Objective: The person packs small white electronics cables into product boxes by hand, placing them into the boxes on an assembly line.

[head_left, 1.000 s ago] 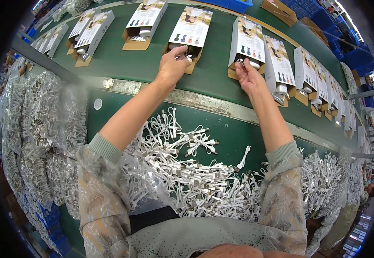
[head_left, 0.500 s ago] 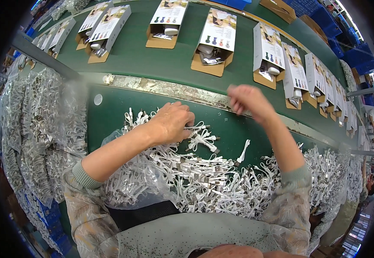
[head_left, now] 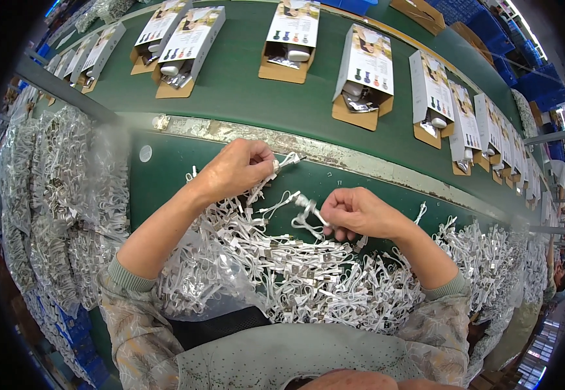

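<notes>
My left hand [head_left: 238, 170] is closed, thumb against fingers, on a short white charging cable [head_left: 289, 159] that sticks out to its right near the metal rail. Lower and to the right, my right hand [head_left: 357, 213] pinches another white cable [head_left: 308, 209], which is slightly blurred. Beneath both hands a heap of white cables [head_left: 308, 260] with metal plugs spreads over the green worktop [head_left: 165, 162]. A clear plastic bag [head_left: 211, 279] with cables in it lies by my left forearm.
Beyond the metal rail [head_left: 263, 142], open white boxes [head_left: 367, 65] with brown flaps stand in a row on a green belt [head_left: 230, 84]. Bagged cables [head_left: 55, 208] are stacked at the left. More cables [head_left: 490, 260] pile up at the right, and blue bins [head_left: 542, 84] stand far right.
My right hand has come down and left from near the rail and now pinches a cable. My left hand has shifted up and left, with a cable showing. The boxes have moved right.
</notes>
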A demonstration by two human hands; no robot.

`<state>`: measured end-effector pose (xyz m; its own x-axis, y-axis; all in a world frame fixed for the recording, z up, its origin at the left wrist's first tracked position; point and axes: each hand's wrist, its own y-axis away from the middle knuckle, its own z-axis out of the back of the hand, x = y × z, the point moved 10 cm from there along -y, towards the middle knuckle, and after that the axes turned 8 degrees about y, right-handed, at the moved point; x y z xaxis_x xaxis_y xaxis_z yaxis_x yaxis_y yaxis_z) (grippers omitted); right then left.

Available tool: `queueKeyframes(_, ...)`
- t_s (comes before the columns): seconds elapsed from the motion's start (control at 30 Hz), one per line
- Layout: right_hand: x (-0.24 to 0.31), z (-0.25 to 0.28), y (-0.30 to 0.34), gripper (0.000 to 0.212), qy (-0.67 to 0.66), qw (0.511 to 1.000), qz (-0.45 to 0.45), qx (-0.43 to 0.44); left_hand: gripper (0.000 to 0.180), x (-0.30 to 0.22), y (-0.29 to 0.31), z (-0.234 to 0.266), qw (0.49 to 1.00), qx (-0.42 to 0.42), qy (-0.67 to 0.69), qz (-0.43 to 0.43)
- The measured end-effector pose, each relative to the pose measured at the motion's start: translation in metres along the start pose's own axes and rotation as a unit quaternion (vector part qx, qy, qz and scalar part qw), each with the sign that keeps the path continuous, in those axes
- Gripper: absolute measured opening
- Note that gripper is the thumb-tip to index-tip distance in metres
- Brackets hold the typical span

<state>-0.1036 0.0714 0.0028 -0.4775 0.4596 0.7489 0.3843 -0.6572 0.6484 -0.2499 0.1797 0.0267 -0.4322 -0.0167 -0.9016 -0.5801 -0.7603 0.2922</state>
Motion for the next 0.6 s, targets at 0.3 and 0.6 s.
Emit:
queueKeyframes(0.3,0.029,0.074,-0.073,0.024,-0.309,0.934,0.1,-0.149,0.012,0.036,-0.005,0.023,0.997,0.0,0.067,0.024)
queueKeyframes(0.6,0.048,0.173,-0.172,0.024,-0.403,0.839,0.145,-0.336,0.025,0.006,0.017,0.019,0.991,0.042,-0.116,-0.044)
